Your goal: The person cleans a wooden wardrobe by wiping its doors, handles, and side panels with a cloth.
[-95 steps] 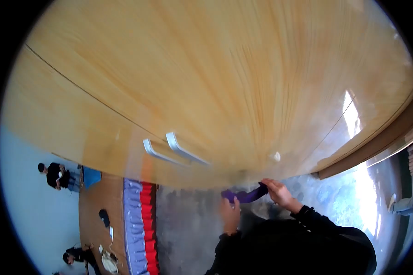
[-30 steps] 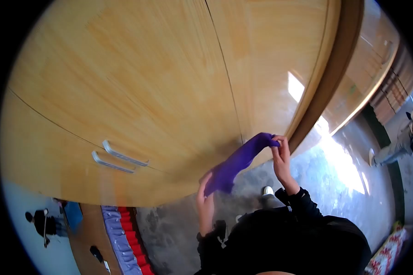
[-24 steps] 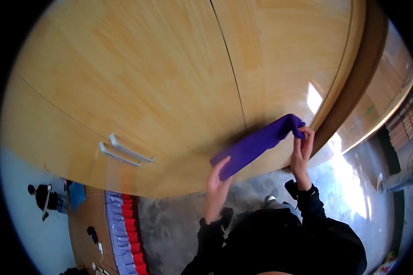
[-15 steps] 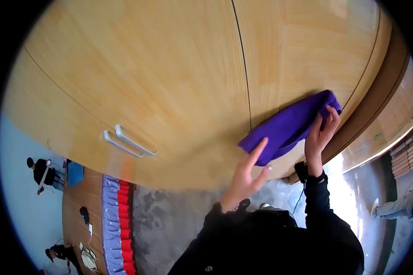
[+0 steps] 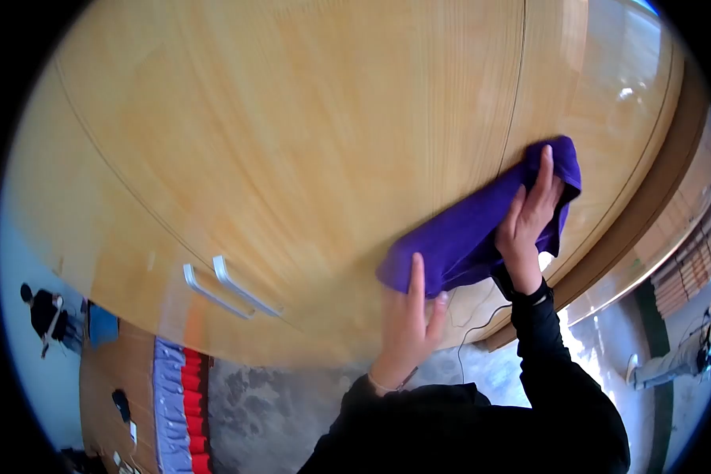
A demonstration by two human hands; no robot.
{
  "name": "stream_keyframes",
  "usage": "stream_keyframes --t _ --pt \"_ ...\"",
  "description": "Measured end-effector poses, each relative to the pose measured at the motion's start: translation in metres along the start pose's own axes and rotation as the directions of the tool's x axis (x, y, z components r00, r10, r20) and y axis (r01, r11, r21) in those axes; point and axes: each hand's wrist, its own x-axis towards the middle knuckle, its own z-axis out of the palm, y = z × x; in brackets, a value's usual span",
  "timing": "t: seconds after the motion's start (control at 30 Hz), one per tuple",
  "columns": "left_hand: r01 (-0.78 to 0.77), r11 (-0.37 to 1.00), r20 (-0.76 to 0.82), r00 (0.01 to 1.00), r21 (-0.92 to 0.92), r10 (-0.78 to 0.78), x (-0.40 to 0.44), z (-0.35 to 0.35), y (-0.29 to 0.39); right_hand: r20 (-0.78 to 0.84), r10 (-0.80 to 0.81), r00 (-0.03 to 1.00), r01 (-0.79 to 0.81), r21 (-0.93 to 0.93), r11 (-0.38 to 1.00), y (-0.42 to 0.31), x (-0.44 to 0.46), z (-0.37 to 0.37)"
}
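Observation:
A purple cloth [image 5: 466, 237] lies stretched at a slant against the pale wooden cabinet doors [image 5: 308, 142]. My right hand [image 5: 529, 225] presses on its upper right part, fingers extended over the fabric, with a fold rising past the fingertips. At the cloth's lower left end is my left hand [image 5: 411, 328], its index finger along the front of the fabric and the thumb by the bottom edge; the other fingers are mostly hidden. Two silver handles [image 5: 233, 288] stick out from the doors to the left of the cloth.
A brown edge strip [image 5: 648, 217] runs down the cabinet's right side. Below is a grey floor [image 5: 268, 411]. At left stand a brown table [image 5: 110, 379], a red and lavender pleated skirt [image 5: 178, 411] and a person [image 5: 51, 320]. Another person's leg [image 5: 663, 367] shows at right.
My right hand has moved from gripping the cloth's right edge to lying flatter on its front. The cloth has shifted left across the doors with both hands, and the view has turned slightly.

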Motion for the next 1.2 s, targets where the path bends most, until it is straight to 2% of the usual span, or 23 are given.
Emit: stream_keyframes --t 0.03,0.1,0.17,0.23,0.3,0.37,0.4,0.43,0.47,0.53,0.6,0.63,0.73,0.83,0.9,0.97,1.03,1.1,1.17,1.2 --pt "-0.01 0.994 -0.04 0.999 0.109 0.015 0.0 -0.012 -0.006 -0.034 -0.003 0.999 0.004 0.049 0.999 -0.016 0.007 0.006" --pt "0.0 0.994 -0.032 0.999 0.113 0.004 -0.006 -0.033 -0.012 0.01 -0.053 0.999 0.053 0.033 0.998 -0.049 0.013 0.013" --pt "0.188 0.977 -0.063 0.981 0.104 -0.182 -0.013 -0.054 -0.024 0.008 -0.081 0.997 0.08 0.053 0.995 -0.08 0.016 0.025" --pt "0.171 0.978 -0.04 0.985 0.117 -0.167 -0.02 -0.075 -0.036 0.002 -0.082 0.997 0.082 0.057 0.995 -0.109 0.021 0.032" --pt "0.237 0.958 -0.092 0.97 0.159 -0.225 -0.025 -0.091 -0.043 -0.016 -0.1 0.995 0.101 0.112 0.989 -0.134 0.023 0.038" --pt "0.216 0.953 -0.09 0.975 0.212 -0.201 -0.033 -0.102 -0.051 0.032 -0.093 0.995 0.086 0.16 0.983 -0.155 0.018 0.046" --pt "0.282 0.935 -0.096 0.959 0.215 -0.267 -0.039 -0.106 -0.055 0.069 -0.111 0.991 0.098 0.164 0.982 -0.163 0.015 0.049" --pt "0.345 0.913 -0.103 0.938 0.216 -0.33 -0.044 -0.108 -0.06 0.144 -0.098 0.985 0.059 0.252 0.966 -0.173 0.01 0.052" --pt "0.326 0.92 -0.085 0.945 0.217 -0.315 -0.048 -0.109 -0.064 0.153 -0.128 0.98 0.08 0.286 0.955 -0.18 0.004 0.057" --pt "0.309 0.919 -0.15 0.948 0.246 -0.279 -0.058 -0.109 -0.071 0.162 -0.145 0.976 0.091 0.302 0.949 -0.191 -0.005 0.067" --pt "0.311 0.922 -0.128 0.949 0.231 -0.288 -0.07 -0.109 -0.076 0.182 -0.276 0.944 0.193 0.375 0.907 -0.197 -0.016 0.07" --pt "0.32 0.921 -0.131 0.946 0.221 -0.297 -0.076 -0.108 -0.079 0.189 -0.267 0.945 0.186 0.36 0.914 -0.196 -0.022 0.07" --pt "0.366 0.916 -0.112 0.929 0.164 -0.352 -0.089 -0.101 -0.087 0.292 -0.434 0.852 0.299 0.408 0.862 -0.189 -0.034 0.062" --pt "0.383 0.914 -0.093 0.923 0.132 -0.373 -0.092 -0.097 -0.082 0.356 -0.456 0.816 0.293 0.425 0.857 -0.169 -0.054 0.059" --pt "0.406 0.908 -0.085 0.913 0.105 -0.398 -0.085 -0.089 -0.074 0.379 -0.435 0.817 0.283 0.392 0.875 -0.151 -0.063 0.049" --pt "0.427 0.902 -0.082 0.903 0.066 -0.422 -0.085 -0.078 -0.065 0.345 -0.354 0.869 0.228 0.356 0.906 -0.127 -0.074 0.038" --pt "0.333 0.934 -0.071 0.943 0.133 -0.326 -0.079 -0.059 -0.066 0.314 -0.345 0.885 0.248 0.309 0.918 -0.102 -0.084 0.026" --pt "0.315 0.941 -0.064 0.949 0.119 -0.31 -0.065 -0.038 -0.052 0.306 -0.164 0.938 0.118 0.162 0.98 -0.074 -0.086 0.013" --pt "0.303 0.946 -0.046 0.953 0.118 -0.3 -0.049 -0.021 -0.032 0.241 -0.074 0.968 0.053 0.093 0.994 -0.04 -0.078 0.001" --pt "0.22 0.954 -0.032 0.975 0.203 -0.218 -0.037 -0.014 -0.023 0.208 -0.067 0.976 0.051 0.08 0.995 -0.027 -0.063 -0.009"
